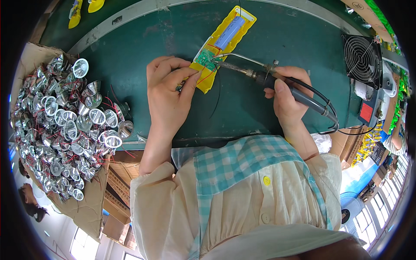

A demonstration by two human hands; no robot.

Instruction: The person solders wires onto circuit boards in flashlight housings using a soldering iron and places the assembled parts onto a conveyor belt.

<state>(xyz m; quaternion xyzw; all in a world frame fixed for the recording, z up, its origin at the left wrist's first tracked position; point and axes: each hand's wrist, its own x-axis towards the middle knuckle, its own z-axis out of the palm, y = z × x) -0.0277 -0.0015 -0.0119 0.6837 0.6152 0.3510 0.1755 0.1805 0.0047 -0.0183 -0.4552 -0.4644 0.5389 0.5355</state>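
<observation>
A long yellow plastic casing (209,81) lies at a slant on the green bench. Inside it are a blue cylindrical battery (230,33) and, nearer me, a small green circuit board (205,60) with red and black wires. My left hand (172,82) pinches the casing's left edge at the near end; a small dark item shows between its fingers, too hidden to name. In my right hand (291,86) is a soldering iron (265,79), gripped by its handle. Its tip touches or hovers just over the board, and a thin metal tube (247,57) runs alongside to the same spot.
Left of me, a cardboard box (93,203) holds a heap of silver reflector cups (69,130) with red wires. A black fan (363,58) stands at the bench's right, near a box with a red panel (366,112). The iron's cable (333,119) loops down there. Yellow parts (75,15) lie far left.
</observation>
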